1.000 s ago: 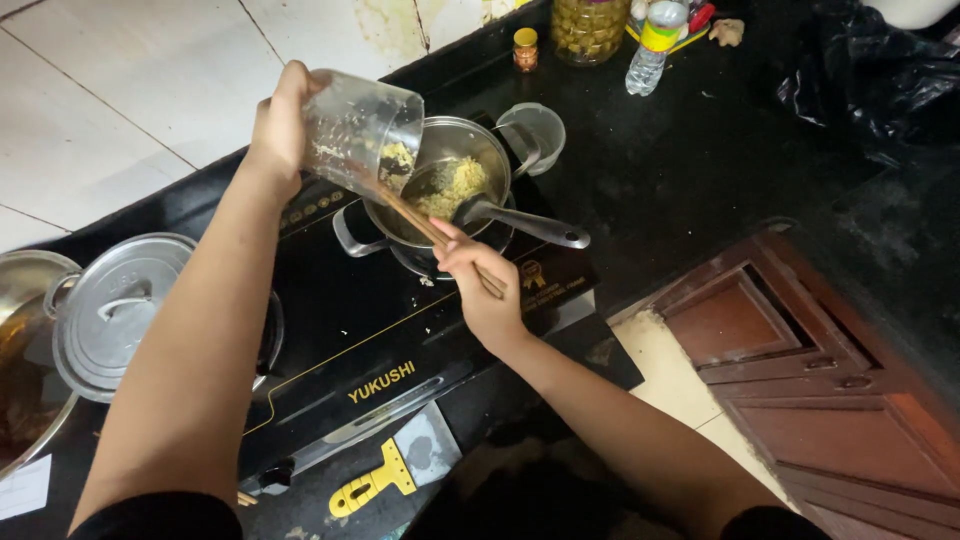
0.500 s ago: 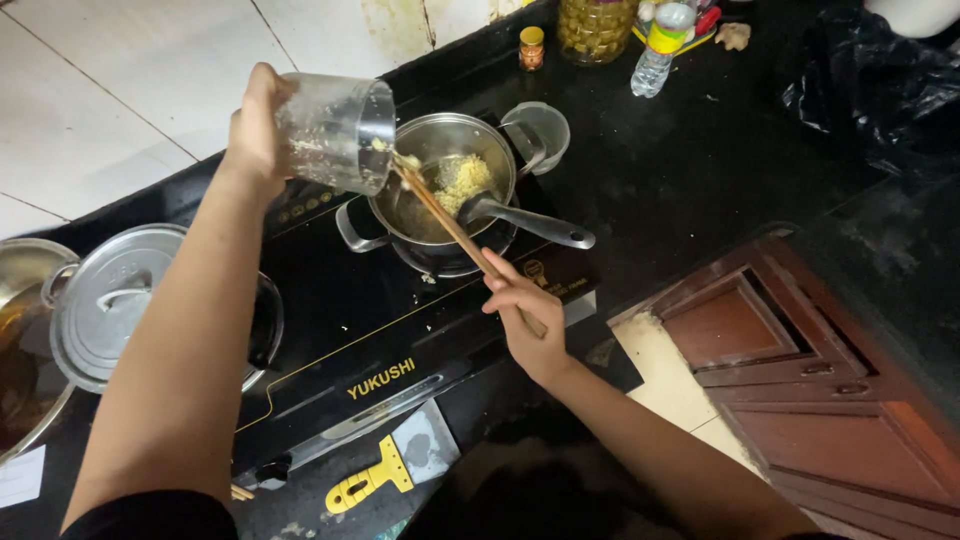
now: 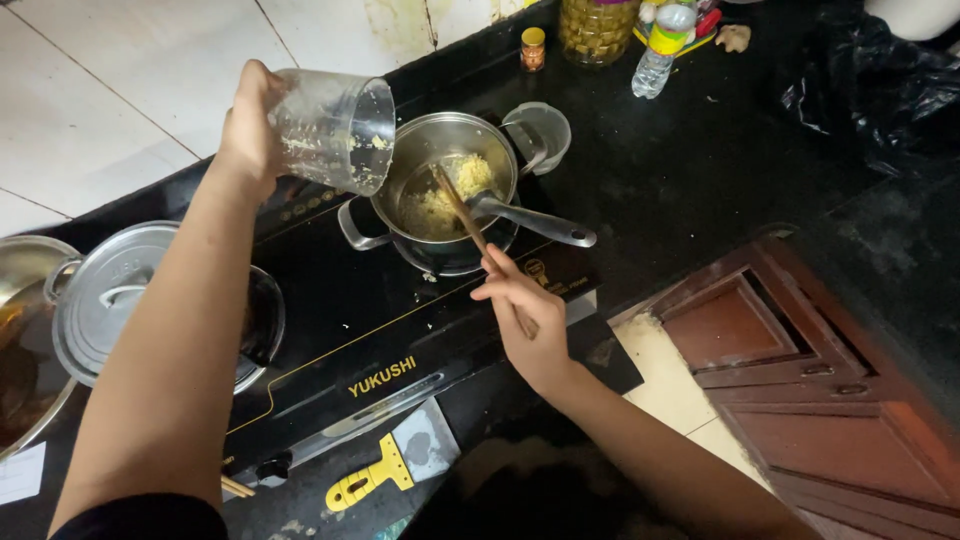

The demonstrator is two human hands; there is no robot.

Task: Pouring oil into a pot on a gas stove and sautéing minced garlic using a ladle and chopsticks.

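Note:
My left hand (image 3: 250,130) holds a clear plastic jug (image 3: 335,130) tipped on its side, mouth toward a steel pot (image 3: 450,190) on a black cooktop (image 3: 330,330). Yellowish bits cling inside the jug. My right hand (image 3: 520,315) grips wooden chopsticks (image 3: 462,210), whose tips reach into the pot. The pot holds a pale yellow chopped mix (image 3: 445,195) and a metal ladle (image 3: 530,222) with its handle sticking out to the right.
A lidded steel pot (image 3: 120,300) sits on the left burner, another pan (image 3: 20,340) at the far left edge. A yellow-handled scraper (image 3: 390,465) lies at the front. A small cup (image 3: 540,125), jar (image 3: 597,28), bottle (image 3: 660,45) and spice jar (image 3: 533,48) stand behind. A black bag (image 3: 870,80) lies right.
My left hand has drawn the jug back to the left, away from the pot's rim. My right hand has pulled toward me and moved the chopstick tips from the jug into the pot.

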